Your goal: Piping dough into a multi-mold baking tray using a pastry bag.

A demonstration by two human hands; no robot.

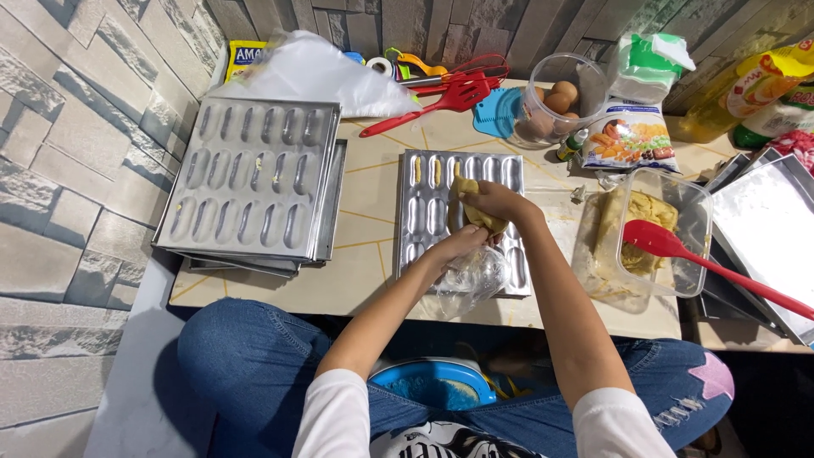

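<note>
A metal baking mould with oblong cavities lies on the low table in front of me. Over its middle my right hand grips the top of a piping bag filled with yellow dough. My left hand holds the bag's lower end, close above the mould. Crumpled clear plastic lies at the mould's near edge. A few cavities at the far end of the mould hold yellow dough strips.
A stack of the same moulds sits at left. At right a clear tub of dough holds a red spatula. Eggs in a jar, packets, red utensils and trays line the back and right.
</note>
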